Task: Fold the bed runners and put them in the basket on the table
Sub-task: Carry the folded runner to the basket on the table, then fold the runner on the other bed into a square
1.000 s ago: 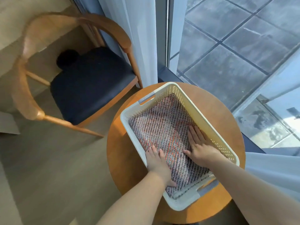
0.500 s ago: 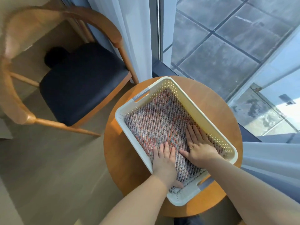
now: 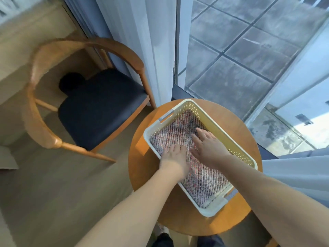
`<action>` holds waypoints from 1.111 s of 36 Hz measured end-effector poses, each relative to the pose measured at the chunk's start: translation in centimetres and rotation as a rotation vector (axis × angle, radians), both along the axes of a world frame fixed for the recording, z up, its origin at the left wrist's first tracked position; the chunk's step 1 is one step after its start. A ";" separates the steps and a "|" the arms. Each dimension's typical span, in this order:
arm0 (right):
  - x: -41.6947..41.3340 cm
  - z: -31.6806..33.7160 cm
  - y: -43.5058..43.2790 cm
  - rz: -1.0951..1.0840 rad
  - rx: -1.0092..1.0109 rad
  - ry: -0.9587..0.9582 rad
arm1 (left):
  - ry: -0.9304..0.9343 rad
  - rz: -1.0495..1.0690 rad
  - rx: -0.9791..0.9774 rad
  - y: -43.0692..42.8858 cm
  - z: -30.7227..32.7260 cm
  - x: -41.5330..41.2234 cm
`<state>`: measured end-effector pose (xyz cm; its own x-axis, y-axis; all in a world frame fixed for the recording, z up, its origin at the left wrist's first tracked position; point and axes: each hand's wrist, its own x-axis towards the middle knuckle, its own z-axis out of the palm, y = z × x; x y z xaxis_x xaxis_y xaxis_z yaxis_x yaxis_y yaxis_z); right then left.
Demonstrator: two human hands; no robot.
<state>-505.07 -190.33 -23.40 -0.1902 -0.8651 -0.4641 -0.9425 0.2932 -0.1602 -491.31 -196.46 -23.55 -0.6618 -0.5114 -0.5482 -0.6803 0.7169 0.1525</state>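
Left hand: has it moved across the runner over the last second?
Yes. The left hand has slid up the folded runner, away from the basket's near end and toward its far end.

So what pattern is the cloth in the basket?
The bed runner is a grey weave flecked with orange-red, in the head view.

Single head-worn wide-angle view, steeply downward and close over a round table (image 3: 142, 168) beside a window (image 3: 240, 59).

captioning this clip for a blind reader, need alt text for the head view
Seen from above, the left hand and right hand press flat on a folded woven bed runner that lies in a white perforated basket on a round wooden table. A wooden chair with a dark seat stands to the left, beside curtains and a window.
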 end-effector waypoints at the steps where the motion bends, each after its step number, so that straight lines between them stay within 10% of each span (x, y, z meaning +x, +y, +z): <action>1: 0.4 1.2 -0.2 -0.013 -0.036 -0.002 | 0.054 0.005 -0.029 -0.6 1.0 0.7; 22: 17.0 20.8 -8.9 0.292 -0.442 -0.029 | 0.295 0.572 -0.415 -4.6 21.5 25.2; 40: 46.3 24.5 2.5 1.250 -0.495 -0.325 | 0.048 1.493 -0.591 26.3 24.1 48.8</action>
